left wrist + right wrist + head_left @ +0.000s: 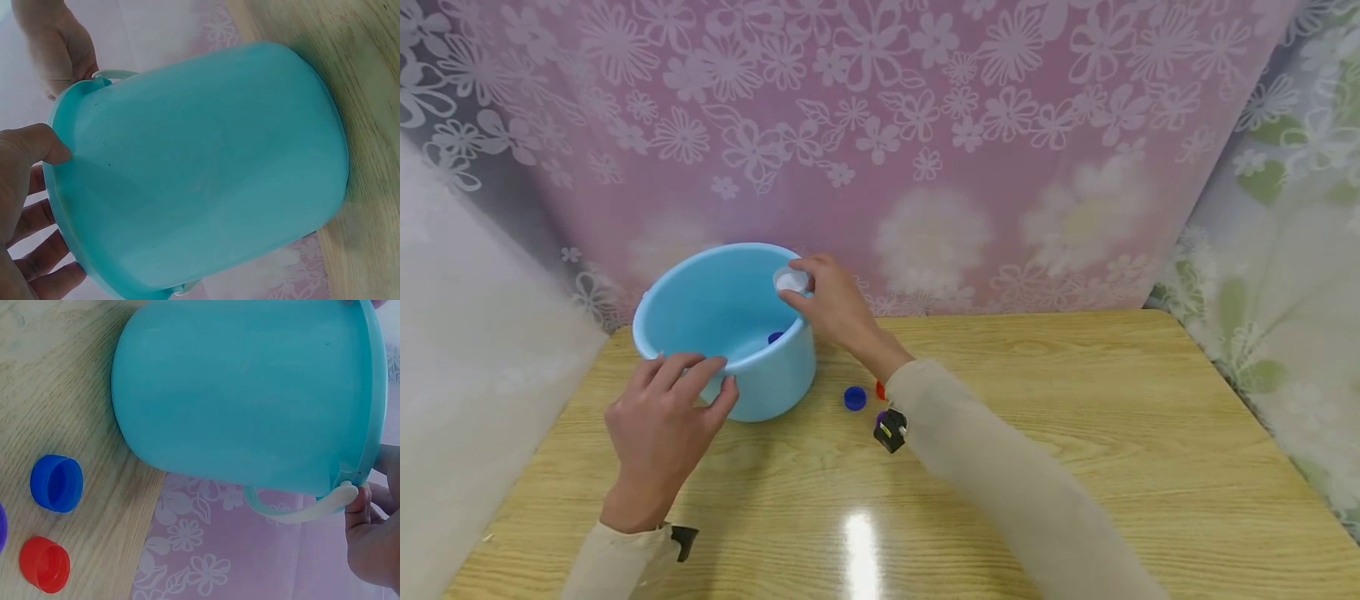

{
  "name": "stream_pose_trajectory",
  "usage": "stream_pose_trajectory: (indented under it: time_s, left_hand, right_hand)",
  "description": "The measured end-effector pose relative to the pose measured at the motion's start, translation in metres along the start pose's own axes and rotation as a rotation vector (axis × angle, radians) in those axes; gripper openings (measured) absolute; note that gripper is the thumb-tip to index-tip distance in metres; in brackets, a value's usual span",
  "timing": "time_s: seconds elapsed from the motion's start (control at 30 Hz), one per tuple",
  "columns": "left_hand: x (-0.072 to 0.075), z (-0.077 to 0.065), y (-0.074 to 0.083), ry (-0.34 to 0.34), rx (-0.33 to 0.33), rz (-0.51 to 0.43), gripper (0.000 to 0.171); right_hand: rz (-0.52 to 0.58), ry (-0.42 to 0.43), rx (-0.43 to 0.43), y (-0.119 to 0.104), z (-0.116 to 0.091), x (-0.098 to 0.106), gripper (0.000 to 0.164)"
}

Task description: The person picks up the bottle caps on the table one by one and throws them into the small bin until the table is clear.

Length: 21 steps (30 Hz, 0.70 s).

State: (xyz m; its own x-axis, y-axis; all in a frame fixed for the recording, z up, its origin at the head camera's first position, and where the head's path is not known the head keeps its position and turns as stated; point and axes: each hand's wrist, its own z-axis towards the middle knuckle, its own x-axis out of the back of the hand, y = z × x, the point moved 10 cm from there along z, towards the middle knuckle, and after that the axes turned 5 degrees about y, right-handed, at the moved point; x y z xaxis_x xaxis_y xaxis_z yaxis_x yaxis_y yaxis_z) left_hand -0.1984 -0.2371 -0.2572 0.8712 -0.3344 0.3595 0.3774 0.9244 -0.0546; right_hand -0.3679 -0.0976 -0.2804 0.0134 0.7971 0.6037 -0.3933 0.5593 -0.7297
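A light blue bucket (771, 387) stands upright on the wooden table. My left hand (662, 425) grips its near rim, thumb on the outer wall and fingers over the edge; the left wrist view shows the thumb (47, 145) against the bucket's side. At the right rim, my right hand (838, 304) pinches a white cap (792, 282) between thumb and fingers, over the bucket's opening. The rim hides that cap in the right wrist view. Inside the bucket lies a dark purple cap (776, 337).
On the table right of the bucket are a blue cap (56, 483), a red cap (45, 564) and a purple cap (2, 526), the last cut off by the frame. The bucket's pale handle (300, 509) hangs at its side. A pink floral curtain (925, 167) hangs behind the table.
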Motion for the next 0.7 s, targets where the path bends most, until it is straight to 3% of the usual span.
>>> stream_pose_trajectory:
  time_s: [0.7]
  left_hand:
    - [0.0007,0.0006,0.0015,0.033,0.013,0.019,0.026]
  right_hand:
    - [0.001,-0.005,-0.004,0.0039,-0.0031,-0.0026,0.047]
